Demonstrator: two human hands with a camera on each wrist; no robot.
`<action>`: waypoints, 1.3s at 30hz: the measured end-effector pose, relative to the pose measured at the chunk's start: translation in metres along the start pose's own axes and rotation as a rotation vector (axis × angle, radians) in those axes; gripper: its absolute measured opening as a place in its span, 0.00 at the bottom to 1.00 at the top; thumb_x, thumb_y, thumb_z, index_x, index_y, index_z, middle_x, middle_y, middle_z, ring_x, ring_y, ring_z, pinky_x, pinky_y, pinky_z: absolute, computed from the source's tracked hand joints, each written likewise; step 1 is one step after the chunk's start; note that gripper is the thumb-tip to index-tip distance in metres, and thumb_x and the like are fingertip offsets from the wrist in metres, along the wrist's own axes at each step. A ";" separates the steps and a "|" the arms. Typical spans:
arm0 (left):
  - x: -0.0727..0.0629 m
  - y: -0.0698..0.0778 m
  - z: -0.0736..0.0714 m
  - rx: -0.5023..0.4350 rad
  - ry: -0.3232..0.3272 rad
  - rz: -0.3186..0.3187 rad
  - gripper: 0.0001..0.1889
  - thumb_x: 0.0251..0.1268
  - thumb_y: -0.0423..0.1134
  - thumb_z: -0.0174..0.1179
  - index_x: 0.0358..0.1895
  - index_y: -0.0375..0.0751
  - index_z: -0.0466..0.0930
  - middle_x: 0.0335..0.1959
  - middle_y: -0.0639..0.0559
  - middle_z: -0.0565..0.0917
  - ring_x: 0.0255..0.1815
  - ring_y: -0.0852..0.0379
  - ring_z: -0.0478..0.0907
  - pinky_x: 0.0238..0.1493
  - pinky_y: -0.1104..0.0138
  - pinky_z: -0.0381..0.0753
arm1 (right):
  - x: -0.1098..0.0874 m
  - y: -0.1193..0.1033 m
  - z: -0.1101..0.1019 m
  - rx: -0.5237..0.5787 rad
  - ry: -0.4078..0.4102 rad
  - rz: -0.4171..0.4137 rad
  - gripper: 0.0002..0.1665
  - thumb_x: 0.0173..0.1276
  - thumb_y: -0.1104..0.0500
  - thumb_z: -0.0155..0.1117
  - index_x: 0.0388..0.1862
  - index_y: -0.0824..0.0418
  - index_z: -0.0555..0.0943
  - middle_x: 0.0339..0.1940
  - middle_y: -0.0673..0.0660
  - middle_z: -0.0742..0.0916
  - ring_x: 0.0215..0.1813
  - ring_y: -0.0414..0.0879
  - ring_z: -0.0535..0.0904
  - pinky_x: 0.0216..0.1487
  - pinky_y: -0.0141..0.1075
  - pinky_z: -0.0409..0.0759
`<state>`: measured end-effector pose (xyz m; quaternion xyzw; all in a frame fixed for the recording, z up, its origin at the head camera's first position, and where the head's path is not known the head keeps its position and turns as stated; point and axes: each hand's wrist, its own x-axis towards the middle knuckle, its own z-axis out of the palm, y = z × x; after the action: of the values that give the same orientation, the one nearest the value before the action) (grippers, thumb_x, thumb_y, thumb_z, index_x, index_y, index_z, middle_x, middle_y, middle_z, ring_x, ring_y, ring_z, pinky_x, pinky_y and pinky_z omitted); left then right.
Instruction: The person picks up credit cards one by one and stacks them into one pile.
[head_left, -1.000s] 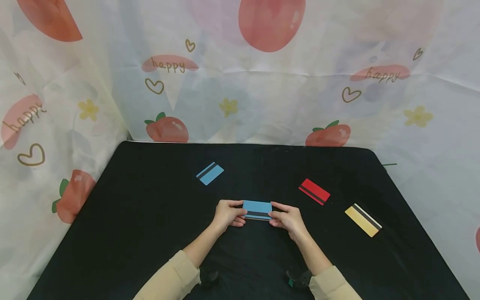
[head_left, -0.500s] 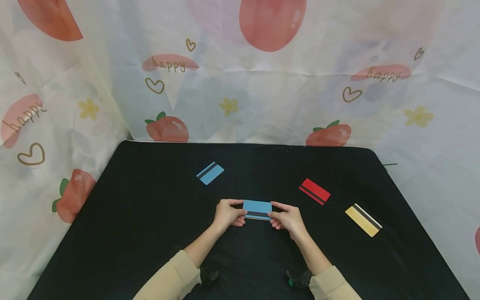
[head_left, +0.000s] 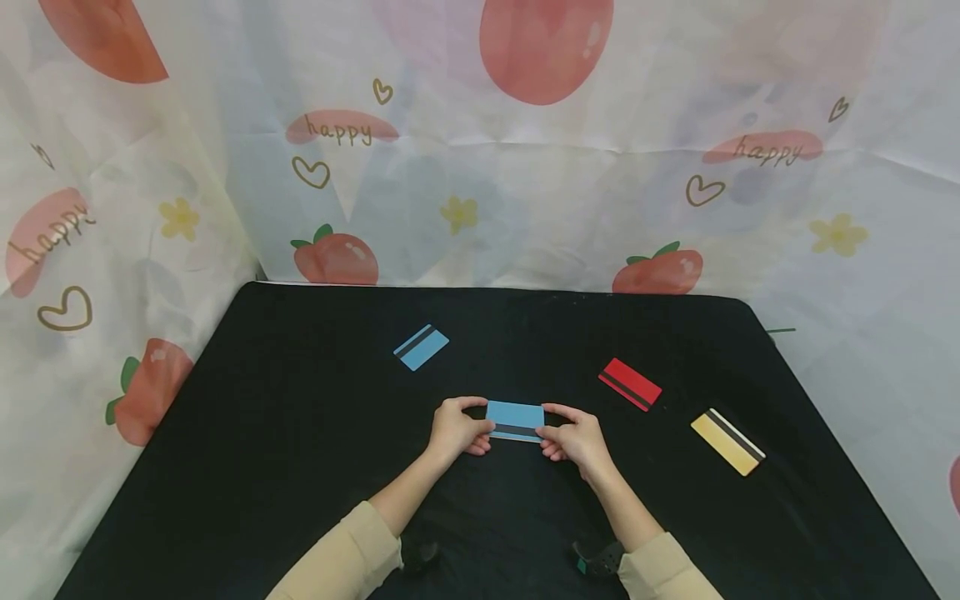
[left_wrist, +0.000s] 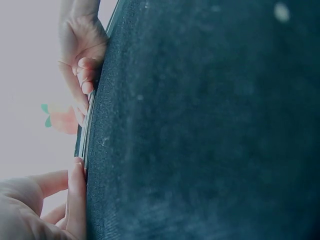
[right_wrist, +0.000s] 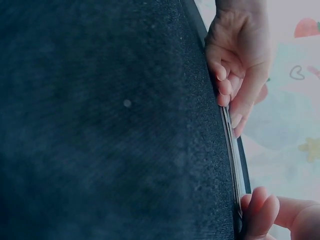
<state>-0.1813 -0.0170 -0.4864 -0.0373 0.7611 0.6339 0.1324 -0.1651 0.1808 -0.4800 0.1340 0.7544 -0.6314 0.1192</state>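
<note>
A thin stack of cards [head_left: 515, 414] with a blue, dark-striped card on top lies low at the middle of the black table. My left hand [head_left: 454, 428] pinches its left end, the thumb over the top card and the index finger at the far corner. At the right end my right hand [head_left: 577, 440] holds it in a mirrored way. Several layered card edges [right_wrist: 231, 155] show in the right wrist view, close against the cloth. The cards under the top one are mostly hidden.
Another blue card [head_left: 422, 347] lies farther back to the left. To the right are a red card [head_left: 630, 384] and a yellow card [head_left: 727, 442] with a dark stripe. Black cloth covers the table [head_left: 262, 433]; a printed curtain [head_left: 525, 200] hangs behind it.
</note>
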 end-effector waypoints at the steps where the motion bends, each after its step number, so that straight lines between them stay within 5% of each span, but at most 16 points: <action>1: 0.000 0.000 0.000 0.002 0.001 0.000 0.21 0.51 0.27 0.65 0.52 0.37 0.78 0.13 0.46 0.80 0.09 0.60 0.76 0.15 0.67 0.80 | 0.000 0.000 0.000 -0.002 0.001 0.001 0.26 0.56 0.70 0.64 0.56 0.67 0.74 0.13 0.55 0.80 0.13 0.40 0.75 0.16 0.26 0.75; 22: -0.001 -0.003 -0.001 -0.015 -0.001 0.048 0.22 0.50 0.26 0.64 0.53 0.36 0.77 0.12 0.46 0.79 0.09 0.59 0.76 0.14 0.66 0.80 | 0.002 0.001 0.000 0.002 -0.010 -0.015 0.27 0.56 0.70 0.65 0.57 0.66 0.73 0.13 0.54 0.80 0.13 0.40 0.75 0.16 0.26 0.75; 39: -0.001 0.000 -0.006 -0.065 -0.024 -0.015 0.21 0.52 0.28 0.63 0.53 0.35 0.77 0.12 0.48 0.78 0.09 0.60 0.76 0.15 0.65 0.80 | 0.000 -0.011 -0.003 0.042 -0.023 -0.017 0.26 0.60 0.66 0.62 0.58 0.69 0.71 0.19 0.55 0.82 0.17 0.39 0.77 0.22 0.27 0.79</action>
<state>-0.1817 -0.0230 -0.4850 -0.0396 0.7382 0.6577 0.1448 -0.1692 0.1824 -0.4695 0.1225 0.7409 -0.6495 0.1197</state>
